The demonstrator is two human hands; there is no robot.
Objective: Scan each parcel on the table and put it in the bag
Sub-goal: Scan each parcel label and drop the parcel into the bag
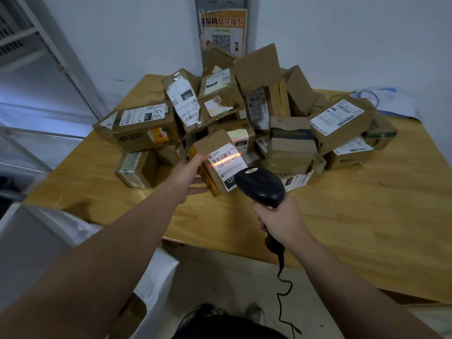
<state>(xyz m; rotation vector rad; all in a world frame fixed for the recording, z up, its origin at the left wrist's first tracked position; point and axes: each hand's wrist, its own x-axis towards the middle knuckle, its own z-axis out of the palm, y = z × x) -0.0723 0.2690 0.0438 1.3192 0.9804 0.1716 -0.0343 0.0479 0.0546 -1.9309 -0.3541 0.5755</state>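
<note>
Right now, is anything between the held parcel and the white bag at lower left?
Nothing visible blocks it. The left hand holds the parcel over the table's near edge, clear of the pile, while the scanner sits to its right. The bag opens below left, with only the person's forearm above it.

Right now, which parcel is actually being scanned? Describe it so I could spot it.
On the wooden table, find the heap of cardboard boxes. At its near edge, the left hand holds up one small parcel. Only its label has an orange line from the black scanner.
</note>
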